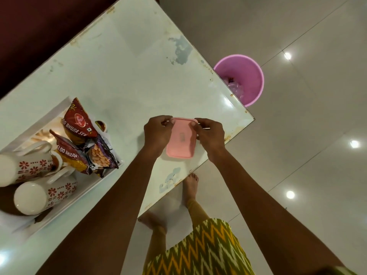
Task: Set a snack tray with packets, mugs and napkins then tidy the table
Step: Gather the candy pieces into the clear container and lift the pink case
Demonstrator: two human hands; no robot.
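Two hands | left hand [157, 133] and right hand [210, 134] pinched pink box [181, 140] at its far corners | likely closing its lid | tray [59, 116] sat packed, well apart.

Both bare forearms reach forward, converging. Left hand [157, 133] and right hand [210, 135] face each other, knuckles up, fingers curled and pinching the far corners of the same pink lid [181, 140].

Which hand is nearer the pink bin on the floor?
Right. The right hand grips the pink box's bin-side edge near the table corner; the left hand holds the opposite edge, farther from the pink bin.
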